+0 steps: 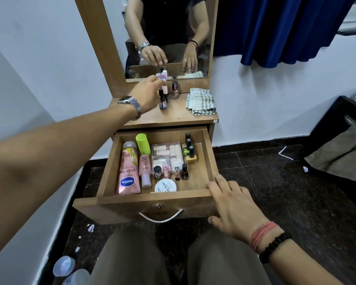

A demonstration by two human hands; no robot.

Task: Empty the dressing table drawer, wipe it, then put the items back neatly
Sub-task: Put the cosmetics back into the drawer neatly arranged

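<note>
Fingers of the left hand [147, 95] reach far out over the table top [179, 115], right at a little bunch of small bottles [163, 97] standing close together there. I cannot tell if they pinch a bottle or only touch one, because the hand hides its own fingertips. The right hand [232, 204] lies near, on the right front corner of the drawer [109, 167], with its fingers relaxed and gripping nothing. The drawer is pulled out toward the person, and it has many things in it. A pink Vaseline tube [127, 171] lies flat at the left, its long way running near to far, with its cap at the far end. A green-capped bottle [143, 145] lies beside it the same way, cap far. Small nail polish bottles [190, 150] stand up in a row at the far right, caps pointing up. A round white tub [165, 185] sits near the front wall. A folded checked cloth [200, 101] rests on the table top at the right. Trouble could come from the bunch on top: the bottles are thin, tall and almost touching, so I think a bump from the hand could knock one over and tip the rest. One could roll off the edge to the hard floor [275, 182] and break. The row standing in the drawer could also fall if the drawer gets a hard push.
</note>
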